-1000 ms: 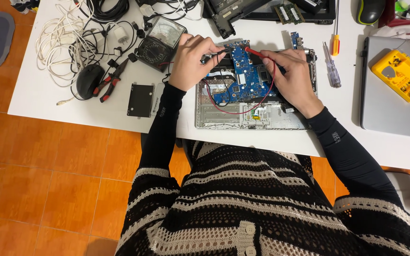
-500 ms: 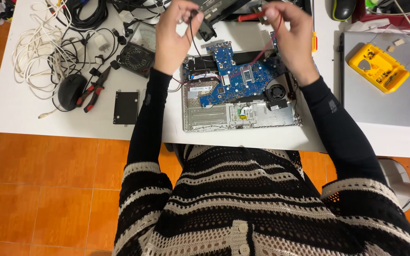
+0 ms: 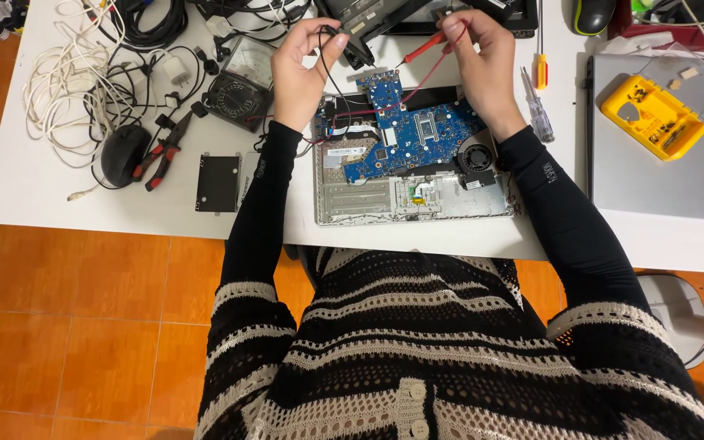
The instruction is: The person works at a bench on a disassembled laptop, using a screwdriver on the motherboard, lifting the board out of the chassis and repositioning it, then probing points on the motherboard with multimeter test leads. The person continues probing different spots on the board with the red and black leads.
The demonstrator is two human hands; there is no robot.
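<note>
Lying opened near the front edge of the white tabletop [image 3: 34,191]: laptop base [image 3: 417,191], blue circuit board [image 3: 405,134] bared, cover off. Held raised above its rear edge, not on the board yet: black probe [image 3: 358,50] pinched in left hand [image 3: 303,69], red probe [image 3: 425,50] pinched in right hand [image 3: 486,61]. Parked left of these, meter [image 3: 242,81], pliers [image 3: 165,151]. Testing seemingly unfinished.

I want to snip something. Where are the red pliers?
The red pliers lie on the white table at the person's left, between the black mouse and the black meter.
</note>
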